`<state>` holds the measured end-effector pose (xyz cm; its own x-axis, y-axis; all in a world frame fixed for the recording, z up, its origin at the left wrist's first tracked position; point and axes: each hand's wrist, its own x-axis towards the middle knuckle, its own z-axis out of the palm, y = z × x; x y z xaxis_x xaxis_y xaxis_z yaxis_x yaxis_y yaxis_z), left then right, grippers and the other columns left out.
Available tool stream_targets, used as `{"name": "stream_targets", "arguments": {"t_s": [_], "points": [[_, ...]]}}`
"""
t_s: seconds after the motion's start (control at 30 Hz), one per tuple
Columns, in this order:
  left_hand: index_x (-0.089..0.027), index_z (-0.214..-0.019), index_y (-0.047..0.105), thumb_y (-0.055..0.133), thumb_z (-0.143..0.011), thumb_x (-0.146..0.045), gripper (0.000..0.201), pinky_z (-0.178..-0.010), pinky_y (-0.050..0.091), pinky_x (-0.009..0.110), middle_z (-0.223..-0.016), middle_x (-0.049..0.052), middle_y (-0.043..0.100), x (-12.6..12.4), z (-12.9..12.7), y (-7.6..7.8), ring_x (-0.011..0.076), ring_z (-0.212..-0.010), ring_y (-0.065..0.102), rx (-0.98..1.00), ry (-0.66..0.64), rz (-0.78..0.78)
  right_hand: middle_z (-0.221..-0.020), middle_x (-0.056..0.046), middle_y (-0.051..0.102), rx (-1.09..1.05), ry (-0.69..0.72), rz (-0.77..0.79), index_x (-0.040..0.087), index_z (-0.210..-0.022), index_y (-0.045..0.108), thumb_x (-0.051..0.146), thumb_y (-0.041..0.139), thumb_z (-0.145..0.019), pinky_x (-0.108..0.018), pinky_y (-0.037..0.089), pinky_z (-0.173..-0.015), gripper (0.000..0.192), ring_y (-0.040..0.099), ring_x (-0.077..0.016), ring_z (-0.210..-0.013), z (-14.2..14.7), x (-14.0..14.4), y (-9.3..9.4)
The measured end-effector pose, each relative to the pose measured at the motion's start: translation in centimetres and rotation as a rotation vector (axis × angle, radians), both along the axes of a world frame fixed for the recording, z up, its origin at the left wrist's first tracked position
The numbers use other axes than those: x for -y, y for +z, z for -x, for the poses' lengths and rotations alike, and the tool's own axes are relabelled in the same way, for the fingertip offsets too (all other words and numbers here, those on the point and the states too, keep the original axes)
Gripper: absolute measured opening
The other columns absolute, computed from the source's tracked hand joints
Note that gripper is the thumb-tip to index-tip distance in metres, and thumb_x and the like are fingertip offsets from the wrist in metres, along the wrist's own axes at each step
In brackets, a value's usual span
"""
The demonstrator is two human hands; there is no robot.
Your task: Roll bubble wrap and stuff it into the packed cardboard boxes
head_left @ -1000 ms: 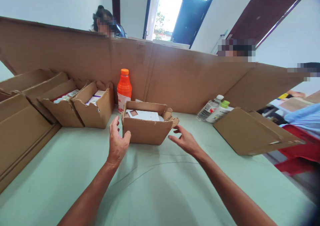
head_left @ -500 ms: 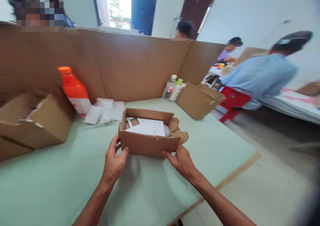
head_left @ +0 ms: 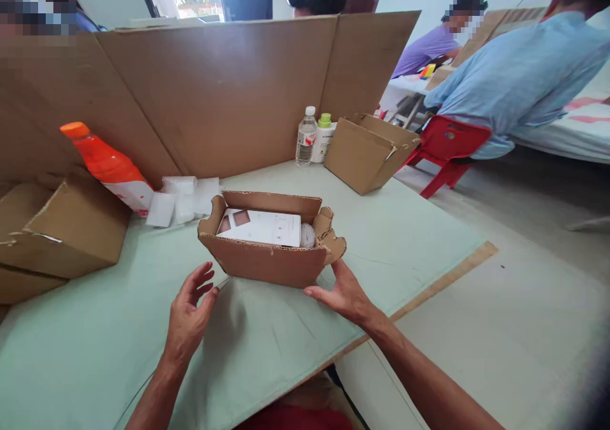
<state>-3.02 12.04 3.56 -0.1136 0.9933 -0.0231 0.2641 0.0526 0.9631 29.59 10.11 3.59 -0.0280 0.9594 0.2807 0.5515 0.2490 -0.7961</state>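
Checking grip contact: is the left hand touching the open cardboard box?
No, the left hand hovers open, apart from the open cardboard box.

An open cardboard box (head_left: 267,258) sits upright on the pale green table top, a little back from the near edge, its long front wall turned towards the viewer and its top flaps folded outward, the right one torn and curled. Inside lies a flat white packet (head_left: 261,227) with small brown squares at its left end, tilted slightly against the back wall, and a small whitish roll (head_left: 307,235) is tucked just beside it at the box's right end.
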Motion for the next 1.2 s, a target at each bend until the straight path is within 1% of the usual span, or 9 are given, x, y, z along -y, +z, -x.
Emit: {"name": "stream_targets", "arguments": {"t_s": [0.17, 0.47, 0.67, 0.8, 0.9, 1.0, 1.1, 1.17, 1.2], "points": [[-0.025, -0.135, 0.055, 0.070, -0.081, -0.047, 0.061, -0.104, 0.050, 0.050, -0.141, 0.012, 0.058, 0.2, -1.5, -0.4, 0.0316, -0.127, 0.058, 0.035, 0.029, 0.006, -0.160, -0.013, 0.035, -0.118, 0.138, -0.043, 0.025, -0.158, 0.025, 0.066, 0.077, -0.073, -0.056, 0.035, -0.118, 0.108, 0.035, -0.0375, -0.145, -0.8, -1.7, -0.3], [-0.023, -0.130, 0.057, 0.072, -0.077, -0.047, 0.061, -0.105, 0.048, 0.050, -0.138, 0.012, 0.059, 0.1, -3.5, 0.1, 0.0319, -0.127, 0.055, 0.051, 0.118, -0.020, -0.160, -0.012, 0.034, -0.153, 0.123, -0.106, 0.028, -0.159, 0.023, 0.060, 0.079, -0.076, -0.059, 0.031, -0.120, 0.105, 0.033, -0.0364, -0.147, -0.9, -2.1, -2.1], [-0.023, -0.130, 0.056, 0.075, -0.074, -0.049, 0.065, -0.107, 0.047, 0.051, -0.138, 0.012, 0.059, -0.2, -3.9, 0.1, 0.0328, -0.127, 0.056, 0.099, 0.125, -0.001, -0.167, -0.012, 0.017, -0.135, 0.224, -0.126, 0.027, -0.162, 0.008, 0.067, 0.080, -0.069, -0.055, 0.025, -0.123, 0.125, 0.018, -0.0351, -0.153, -2.0, -3.4, -2.0], [-0.021, -0.127, 0.057, 0.074, -0.072, -0.049, 0.064, -0.103, 0.050, 0.048, -0.135, 0.013, 0.061, -0.5, -3.9, 0.1, 0.0330, -0.126, 0.057, 0.093, 0.150, 0.004, -0.161, -0.012, 0.031, -0.169, 0.303, -0.115, 0.026, -0.161, 0.016, 0.064, 0.079, -0.073, -0.054, 0.031, -0.121, 0.115, 0.030, -0.0345, -0.149, -2.2, -3.9, -1.3], [-0.019, -0.126, 0.058, 0.071, -0.077, -0.046, 0.058, -0.096, 0.054, 0.043, -0.130, 0.015, 0.064, 1.0, -4.5, -0.3, 0.0306, -0.118, 0.062, 0.044, 0.128, 0.002, -0.152, -0.012, 0.046, -0.193, 0.210, -0.077, 0.025, -0.156, 0.032, 0.058, 0.075, -0.079, -0.054, 0.034, -0.119, 0.095, 0.039, -0.0351, -0.143, -2.7, -4.1, -0.9], [-0.019, -0.133, 0.055, 0.064, -0.085, -0.039, 0.054, -0.088, 0.058, 0.040, -0.126, 0.015, 0.066, 4.8, -6.7, -1.7, 0.0267, -0.103, 0.068, -0.057, 0.029, -0.045, -0.142, -0.012, 0.057, -0.218, 0.058, -0.017, 0.024, -0.144, 0.050, 0.056, 0.070, -0.084, -0.053, 0.041, -0.113, 0.072, 0.050, -0.0352, -0.134, -3.8, -4.8, -0.9], [-0.025, -0.139, 0.054, 0.059, -0.086, -0.025, 0.053, -0.093, 0.057, 0.038, -0.129, 0.012, 0.067, 8.8, -9.6, -3.0, 0.0254, -0.111, 0.068, -0.109, -0.265, -0.243, -0.142, -0.013, 0.057, -0.269, -0.163, -0.022, 0.024, -0.143, 0.050, 0.058, 0.066, -0.085, -0.053, 0.047, -0.106, 0.069, 0.053, -0.0338, -0.130, -5.1, -5.7, -0.9], [-0.028, -0.131, 0.061, 0.059, -0.083, -0.017, 0.049, -0.091, 0.057, 0.032, -0.119, 0.007, 0.073, 9.9, -10.7, -3.2, 0.0222, -0.106, 0.070, -0.093, -0.523, -0.415, -0.145, -0.014, 0.054, -0.285, -0.291, -0.028, 0.024, -0.144, 0.047, 0.059, 0.064, -0.086, -0.053, 0.047, -0.105, 0.070, 0.051, -0.0329, -0.132, -5.9, -5.7, -0.9], [-0.029, -0.125, 0.065, 0.059, -0.083, -0.015, 0.044, -0.089, 0.058, 0.030, -0.113, 0.006, 0.074, 9.7, -10.7, -3.0, 0.0211, -0.103, 0.071, -0.095, -0.578, -0.455, -0.145, -0.014, 0.053, -0.279, -0.324, -0.020, 0.024, -0.143, 0.048, 0.059, 0.063, -0.086, -0.053, 0.048, -0.105, 0.069, 0.051, -0.0327, -0.133, -6.2, -5.3, -0.9]]}}
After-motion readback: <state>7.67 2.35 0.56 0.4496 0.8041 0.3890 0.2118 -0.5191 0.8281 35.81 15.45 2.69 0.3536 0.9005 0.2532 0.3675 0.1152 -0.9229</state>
